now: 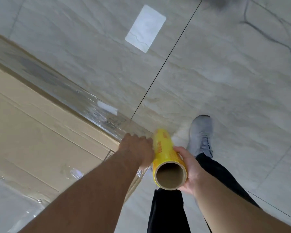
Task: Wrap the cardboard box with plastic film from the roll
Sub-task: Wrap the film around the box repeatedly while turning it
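Observation:
A large cardboard box [32,125] fills the left of the view, its top facing me. Clear plastic film [84,100] lies stretched along its right side face, shiny and wrinkled near the corner. The yellow roll of film [165,148] stands just off the box's near right corner, its open cardboard core end turned toward me. My right hand [187,167] grips the roll from the right near that end. My left hand [136,148] rests palm down on the box corner, fingers touching the roll's left side where the film comes off.
The floor is pale grey tile with a dark grout line [166,59] running diagonally. A white rectangular patch [145,28] lies on the floor ahead. My grey shoe [201,133] and black trouser legs stand right of the box corner. A dark cable [275,39] curves at the far right.

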{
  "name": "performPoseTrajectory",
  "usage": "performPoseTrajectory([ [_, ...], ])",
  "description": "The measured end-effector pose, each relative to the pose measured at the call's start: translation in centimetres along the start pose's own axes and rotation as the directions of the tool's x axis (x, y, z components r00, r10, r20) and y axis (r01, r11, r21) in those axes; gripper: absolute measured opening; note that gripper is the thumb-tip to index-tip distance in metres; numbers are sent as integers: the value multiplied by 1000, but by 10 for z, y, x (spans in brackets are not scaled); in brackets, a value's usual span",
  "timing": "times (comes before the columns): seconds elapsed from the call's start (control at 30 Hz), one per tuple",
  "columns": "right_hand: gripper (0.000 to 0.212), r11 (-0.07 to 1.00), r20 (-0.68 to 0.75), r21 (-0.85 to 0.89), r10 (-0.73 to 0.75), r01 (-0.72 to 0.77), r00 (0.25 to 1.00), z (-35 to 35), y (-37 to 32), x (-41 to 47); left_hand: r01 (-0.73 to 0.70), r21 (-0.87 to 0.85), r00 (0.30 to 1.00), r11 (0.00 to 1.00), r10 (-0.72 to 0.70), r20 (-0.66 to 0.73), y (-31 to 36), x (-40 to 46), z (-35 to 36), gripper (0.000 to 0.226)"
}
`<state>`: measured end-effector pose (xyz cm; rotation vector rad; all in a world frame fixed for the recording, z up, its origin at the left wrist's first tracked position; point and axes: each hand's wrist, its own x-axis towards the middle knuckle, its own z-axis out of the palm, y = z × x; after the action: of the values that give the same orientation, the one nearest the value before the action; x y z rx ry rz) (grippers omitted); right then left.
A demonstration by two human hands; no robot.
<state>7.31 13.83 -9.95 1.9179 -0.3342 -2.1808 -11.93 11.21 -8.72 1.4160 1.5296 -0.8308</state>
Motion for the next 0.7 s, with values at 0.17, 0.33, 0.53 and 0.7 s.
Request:
performPoseTrajectory([
  [0.17,59,931,-179,-366,-52,-17,982,-16,-11,-18,-2,44,998,999,-1,69,1,2,-3,48],
  [0.33,56,721,-280,-691,-204,-50,938,-17,-3,-20,30,112,989,993,-46,139,15,1,-7,57],
  [0.53,109,408,-264,-899,-223,-156,938,0,6,-3,-41,95,998,995,37,48,32,-9,5,33],
  [0.7,47,660,-130,-749,-52,-64,990,-6,12,-12,-48,140,997,989,38,73,32,-5,0,35],
])
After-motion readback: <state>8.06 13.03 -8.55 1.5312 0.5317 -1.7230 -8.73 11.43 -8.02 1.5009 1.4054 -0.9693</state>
